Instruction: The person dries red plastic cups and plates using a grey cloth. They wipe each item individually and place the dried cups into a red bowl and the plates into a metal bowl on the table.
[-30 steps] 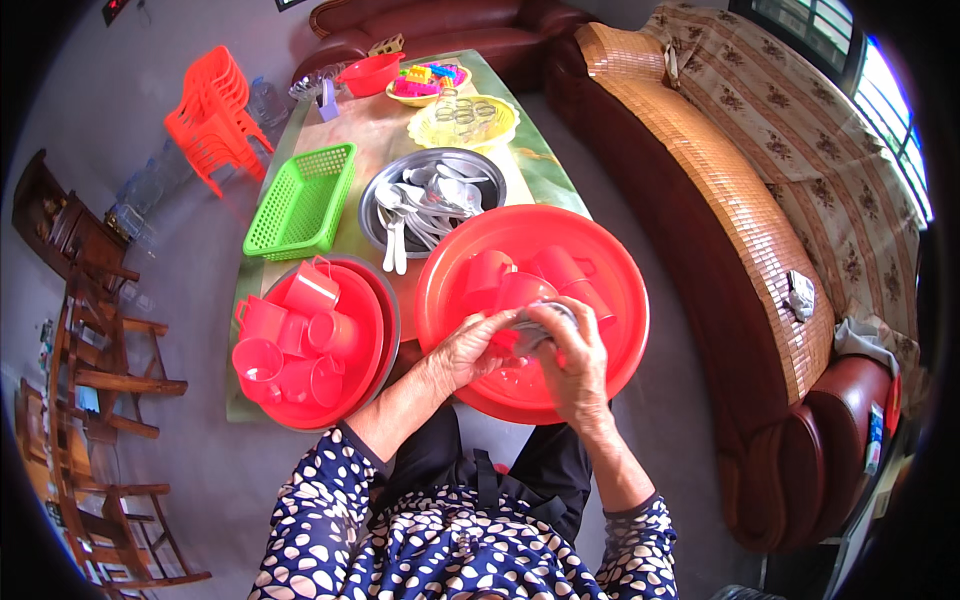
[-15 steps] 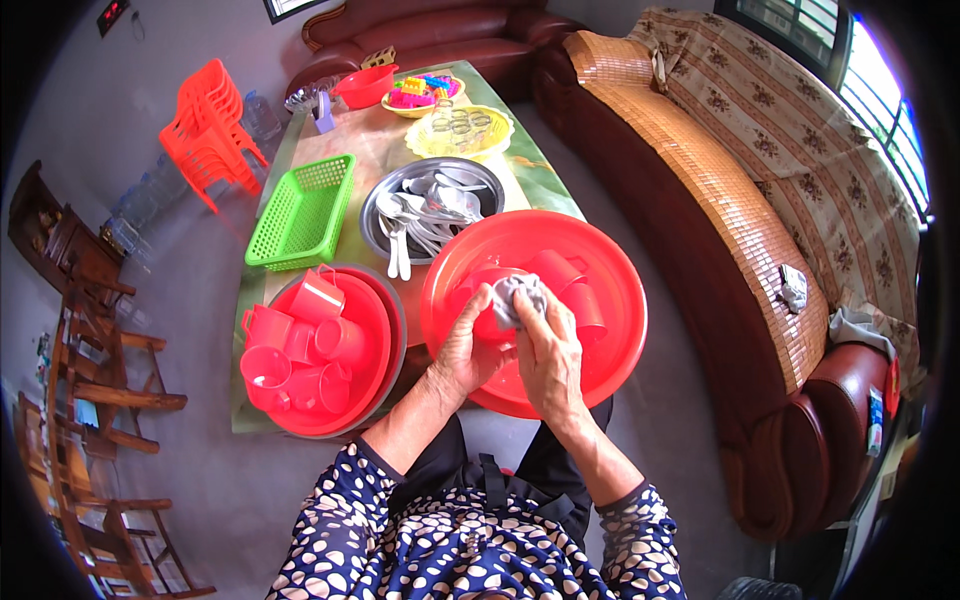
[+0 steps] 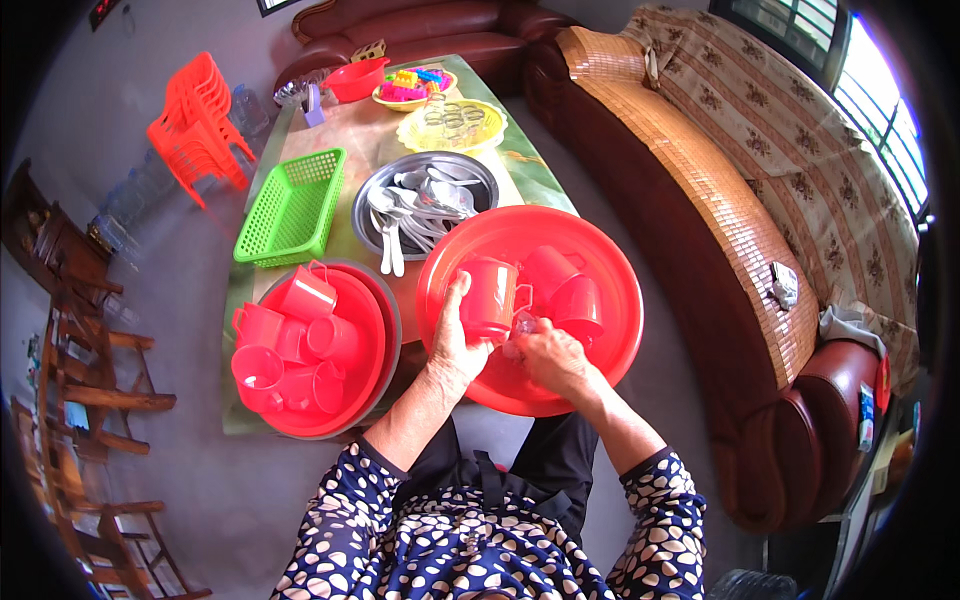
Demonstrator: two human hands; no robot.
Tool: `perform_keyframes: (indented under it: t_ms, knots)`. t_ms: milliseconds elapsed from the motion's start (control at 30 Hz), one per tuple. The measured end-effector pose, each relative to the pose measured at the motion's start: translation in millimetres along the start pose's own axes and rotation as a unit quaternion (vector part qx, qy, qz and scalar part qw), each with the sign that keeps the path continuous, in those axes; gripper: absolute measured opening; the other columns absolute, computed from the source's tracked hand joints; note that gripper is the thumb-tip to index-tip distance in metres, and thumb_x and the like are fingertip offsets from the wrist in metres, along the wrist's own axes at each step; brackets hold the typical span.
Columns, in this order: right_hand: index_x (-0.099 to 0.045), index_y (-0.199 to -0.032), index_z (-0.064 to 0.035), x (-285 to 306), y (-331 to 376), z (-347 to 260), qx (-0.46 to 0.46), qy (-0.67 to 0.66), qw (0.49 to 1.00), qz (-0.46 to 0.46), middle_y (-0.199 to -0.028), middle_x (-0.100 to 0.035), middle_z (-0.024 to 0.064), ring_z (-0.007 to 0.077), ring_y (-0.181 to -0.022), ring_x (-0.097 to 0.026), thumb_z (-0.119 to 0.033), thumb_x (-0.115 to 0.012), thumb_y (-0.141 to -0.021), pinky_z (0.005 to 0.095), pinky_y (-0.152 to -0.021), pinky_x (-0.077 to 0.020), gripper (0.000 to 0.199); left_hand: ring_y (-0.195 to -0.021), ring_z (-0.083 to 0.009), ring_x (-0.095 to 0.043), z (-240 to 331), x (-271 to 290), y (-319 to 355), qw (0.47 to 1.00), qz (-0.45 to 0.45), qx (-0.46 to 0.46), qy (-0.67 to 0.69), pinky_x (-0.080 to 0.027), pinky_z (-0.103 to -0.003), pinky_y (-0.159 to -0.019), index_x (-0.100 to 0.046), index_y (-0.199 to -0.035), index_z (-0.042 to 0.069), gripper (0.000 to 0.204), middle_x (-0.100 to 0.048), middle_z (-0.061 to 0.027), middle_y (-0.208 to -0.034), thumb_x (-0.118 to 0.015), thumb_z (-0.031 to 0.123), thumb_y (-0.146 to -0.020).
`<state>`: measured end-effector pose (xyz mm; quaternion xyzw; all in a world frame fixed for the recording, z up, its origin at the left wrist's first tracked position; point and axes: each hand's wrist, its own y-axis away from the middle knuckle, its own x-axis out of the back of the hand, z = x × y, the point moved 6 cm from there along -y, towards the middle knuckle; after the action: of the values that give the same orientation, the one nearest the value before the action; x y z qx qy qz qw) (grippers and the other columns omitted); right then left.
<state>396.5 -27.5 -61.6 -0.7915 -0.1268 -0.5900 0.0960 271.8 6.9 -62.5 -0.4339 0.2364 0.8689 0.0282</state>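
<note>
Above a wide red basin (image 3: 615, 330) of water, my left hand (image 3: 456, 345) is closed round a red plastic mug (image 3: 490, 290), its handle turned to the right. My right hand (image 3: 556, 358) is closed in the basin just right of the mug's lower end. A bit of wet greyish cloth (image 3: 522, 326) pokes out of its fingers; the rest of it is hidden. Two more red mugs (image 3: 577, 306) lie in the basin beyond my hands. To the left, several red mugs (image 3: 262, 367) are heaped in another red basin (image 3: 372, 355).
A steel bowl of spoons (image 3: 492, 190) stands behind the basins, near a green basket (image 3: 325, 215). Farther back are a yellow basket with glasses (image 3: 490, 125), toy blocks (image 3: 410, 84) and a red bowl (image 3: 355, 82). A brown sofa (image 3: 690, 260) runs along the right.
My right hand has moved down with the cloth, from in front of the mug to its lower right. The mug now shows plainly, held up in my left hand.
</note>
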Motion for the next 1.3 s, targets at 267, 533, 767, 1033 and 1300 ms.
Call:
perform_keyframes:
  t_ms: [267,533,767,1033,1300]
  knots:
    - [-0.062,-0.095,0.0009,104,29,-24,0.004,-0.314,0.896,0.314,-0.09,-0.06,0.0108,0.0217,-0.077,-0.063,0.004,-0.066,-0.078,0.0308,-0.066,-0.0509,0.017,-0.099,-0.0237,-0.062,0,-21,5,0.995,-0.096,0.017,0.008,-0.057,-0.042,-0.076,-0.046,-0.128,0.008,0.059,-0.059,-0.0104,-0.112,-0.056,0.05,-0.088]
    - [-0.058,-0.103,-0.0024,87,-7,-44,0.029,-0.221,0.894,0.389,-0.099,-0.052,0.017,0.0346,-0.086,-0.059,0.002,-0.065,-0.077,0.04,-0.07,-0.0511,0.027,-0.114,-0.0161,-0.053,-8,-18,8,0.991,-0.128,0.025,-0.012,-0.049,-0.033,-0.094,-0.049,-0.127,0.009,0.045,-0.054,-0.0056,-0.122,-0.059,0.037,-0.093]
    - [-0.057,-0.091,0.0,84,-7,-6,-0.049,-0.202,0.9,0.382,-0.088,-0.057,0.0177,0.0357,-0.076,-0.06,0.001,-0.064,-0.078,0.0422,-0.064,-0.0482,0.015,-0.1,-0.0183,-0.061,8,-15,11,0.987,-0.061,-0.115,-0.097,-0.056,-0.034,-0.077,-0.05,-0.122,0.006,0.052,-0.059,-0.0074,-0.114,-0.077,0.015,-0.078]
    - [-0.059,-0.095,-0.0014,16,5,7,-0.077,-0.074,0.994,0.012,-0.094,-0.058,0.0208,0.0393,-0.083,-0.063,-0.024,-0.067,-0.079,0.0467,-0.067,-0.054,0.029,-0.1,-0.0209,-0.058,17,-8,19,0.984,0.03,-0.136,-0.109,-0.054,-0.04,-0.072,-0.051,-0.122,0.016,0.057,-0.056,-0.0046,-0.115,-0.08,0.015,-0.074]
    - [-0.065,-0.088,-0.0016,23,0,16,0.02,-0.146,0.989,-0.025,-0.086,-0.066,0.017,0.0297,-0.085,-0.066,0.004,-0.065,-0.07,0.0464,-0.071,-0.0558,0.019,-0.106,-0.0237,-0.056,13,3,3,0.999,-0.019,-0.038,-0.021,-0.051,-0.045,-0.069,-0.051,-0.122,0.021,0.051,-0.056,-0.0022,-0.116,-0.075,0.017,-0.077]
